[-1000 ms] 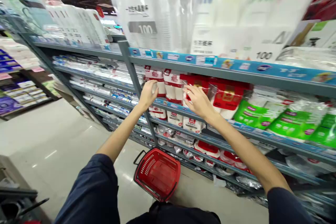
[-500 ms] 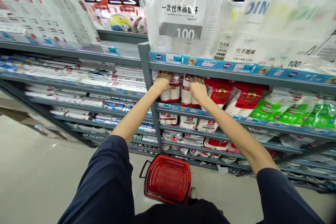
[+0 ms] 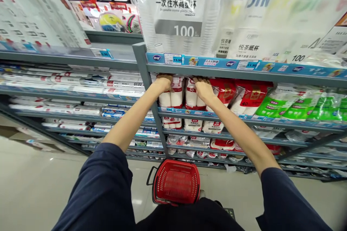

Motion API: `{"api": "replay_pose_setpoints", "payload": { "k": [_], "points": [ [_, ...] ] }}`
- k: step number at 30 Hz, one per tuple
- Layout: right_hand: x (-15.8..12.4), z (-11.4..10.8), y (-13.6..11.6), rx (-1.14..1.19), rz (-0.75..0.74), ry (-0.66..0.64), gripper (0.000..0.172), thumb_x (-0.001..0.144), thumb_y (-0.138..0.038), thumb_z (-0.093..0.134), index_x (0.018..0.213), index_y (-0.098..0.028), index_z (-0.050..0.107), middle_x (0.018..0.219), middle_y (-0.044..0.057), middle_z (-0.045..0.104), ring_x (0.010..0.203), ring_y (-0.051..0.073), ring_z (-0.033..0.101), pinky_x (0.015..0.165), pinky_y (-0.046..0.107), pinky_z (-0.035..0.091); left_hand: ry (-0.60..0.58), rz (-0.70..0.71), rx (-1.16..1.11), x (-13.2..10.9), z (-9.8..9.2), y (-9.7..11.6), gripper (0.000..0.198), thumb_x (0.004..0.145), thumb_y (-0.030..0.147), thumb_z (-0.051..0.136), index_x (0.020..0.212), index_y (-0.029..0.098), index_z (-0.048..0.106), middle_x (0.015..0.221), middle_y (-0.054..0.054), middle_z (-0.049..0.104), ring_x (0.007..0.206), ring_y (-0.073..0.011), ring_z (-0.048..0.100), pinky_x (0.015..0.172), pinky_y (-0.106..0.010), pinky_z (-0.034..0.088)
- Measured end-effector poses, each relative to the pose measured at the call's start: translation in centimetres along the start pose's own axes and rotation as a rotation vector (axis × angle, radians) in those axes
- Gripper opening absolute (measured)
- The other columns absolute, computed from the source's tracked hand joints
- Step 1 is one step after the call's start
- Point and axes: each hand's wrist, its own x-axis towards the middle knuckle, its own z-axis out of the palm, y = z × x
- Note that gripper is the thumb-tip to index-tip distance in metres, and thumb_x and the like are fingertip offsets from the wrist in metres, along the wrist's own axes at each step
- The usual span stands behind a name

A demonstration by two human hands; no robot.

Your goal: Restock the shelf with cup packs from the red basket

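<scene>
My left hand (image 3: pixel 163 83) reaches into the shelf bay under the top board and lies on the upper part of a clear pack of white paper cups (image 3: pixel 176 95) with a red band. To its right my right hand (image 3: pixel 204 89) rests over the top of a similar cup pack (image 3: pixel 191 95) marked 50. The fingers of both hands stretch toward the back of the bay, and their tips are hidden in shadow. Both packs stand upright, side by side on the shelf. On the floor below, a red shopping basket (image 3: pixel 177 162) shows a bare inside.
A shelf board with a blue price strip (image 3: pixel 230 64) runs just above my hands, carrying large bags of plastic cups (image 3: pixel 176 11). A grey upright post (image 3: pixel 148 75) stands left of my left hand. Red packs (image 3: pixel 252 95) and green packs (image 3: pixel 279 103) fill the bay rightward.
Both hands have pushed slightly deeper over the tops of the cup packs, so less of the fingers shows. The view has shifted a little; the packs look about the same.
</scene>
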Motion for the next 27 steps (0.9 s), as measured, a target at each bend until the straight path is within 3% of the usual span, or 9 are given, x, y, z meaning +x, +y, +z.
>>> {"api": "replay_pose_setpoints", "payload": {
  "k": [3, 8, 10, 15, 18, 21, 24, 27],
  "points": [
    [-0.1, -0.4, -0.2, 0.001, -0.029, 0.016, 0.047, 0.105, -0.009, 0.048, 0.149, -0.012, 0.064, 0.142, 0.023, 0.071, 0.133, 0.038, 0.067, 0.119, 0.052, 0.049, -0.028, -0.014, 0.071, -1.5, -0.6, 0.3, 0.097, 0.075, 0.037, 0.095, 0.16, 0.008, 0.057, 0.154, -0.027, 0.064, 0.143, -0.0429, 0.063, 0.12, -0.047, 0.053],
    [-0.9, -0.4, 0.2, 0.018, -0.1, 0.066, 0.036, 0.109, -0.024, 0.058, 0.139, -0.013, 0.073, 0.135, 0.024, 0.073, 0.142, 0.04, 0.06, 0.12, 0.053, 0.047, 0.036, 0.003, 0.07, -3.3, -0.5, 0.9, 0.106, 0.075, 0.028, 0.096, 0.166, 0.004, 0.046, 0.168, -0.033, 0.046, 0.16, -0.0457, 0.043, 0.134, -0.055, 0.034],
    [-1.3, -0.1, 0.6, 0.026, -0.112, 0.074, 0.035, 0.11, -0.029, 0.059, 0.137, -0.013, 0.074, 0.137, 0.023, 0.072, 0.141, 0.039, 0.059, 0.119, 0.052, 0.048, 0.022, 0.01, 0.096, -3.5, -0.4, 1.0, 0.105, 0.076, 0.027, 0.097, 0.165, 0.004, 0.046, 0.167, -0.033, 0.047, 0.16, -0.0445, 0.044, 0.133, -0.053, 0.035],
    [-1.4, 0.2, 1.5, 0.034, -0.188, 0.125, 0.036, 0.111, -0.035, 0.059, 0.139, -0.016, 0.073, 0.141, 0.02, 0.071, 0.136, 0.037, 0.06, 0.117, 0.052, 0.047, 0.021, -0.002, 0.165, -3.9, -1.1, 1.3, 0.096, 0.077, 0.04, 0.098, 0.156, 0.007, 0.055, 0.149, -0.03, 0.065, 0.144, -0.0436, 0.059, 0.122, -0.051, 0.047],
    [-1.1, -0.1, 1.1, 0.026, -0.238, 0.128, 0.039, 0.11, -0.035, 0.062, 0.139, -0.012, 0.072, 0.139, 0.022, 0.071, 0.134, 0.038, 0.061, 0.118, 0.053, 0.046, 0.118, 0.041, 0.133, -4.6, -1.6, 2.2, 0.085, 0.081, 0.057, 0.092, 0.141, 0.005, 0.064, 0.142, -0.029, 0.068, 0.138, -0.0458, 0.062, 0.118, -0.049, 0.049],
    [-1.9, -0.4, 0.3, 0.04, -0.243, 0.139, 0.044, 0.107, -0.029, 0.065, 0.143, -0.003, 0.067, 0.147, 0.027, 0.066, 0.141, 0.04, 0.058, 0.121, 0.054, 0.046, 0.252, 0.129, 0.066, -5.5, -1.5, 4.0, 0.079, 0.089, 0.064, 0.084, 0.135, 0.003, 0.064, 0.133, -0.029, 0.07, 0.131, -0.047, 0.064, 0.115, -0.051, 0.049],
    [-5.0, 0.1, 1.3, 0.111, -0.303, 0.294, 0.049, 0.107, -0.02, 0.06, 0.153, -0.004, 0.06, 0.161, 0.027, 0.057, 0.149, 0.037, 0.054, 0.125, 0.054, 0.045, 0.342, 0.28, -0.023, -6.0, -1.0, 6.1, 0.082, 0.09, 0.065, 0.082, 0.143, 0.006, 0.059, 0.138, -0.027, 0.068, 0.13, -0.0446, 0.065, 0.113, -0.05, 0.051],
    [-8.8, 1.2, 5.5, 0.295, -0.322, 0.527, 0.036, 0.11, -0.022, 0.05, 0.14, -0.014, 0.069, 0.145, 0.02, 0.07, 0.138, 0.031, 0.065, 0.12, 0.053, 0.052, 0.366, 0.377, -0.097, -5.7, -0.8, 8.0, 0.085, 0.09, 0.065, 0.083, 0.149, 0.011, 0.056, 0.14, -0.024, 0.068, 0.132, -0.0414, 0.065, 0.114, -0.047, 0.051]
  ]
}}
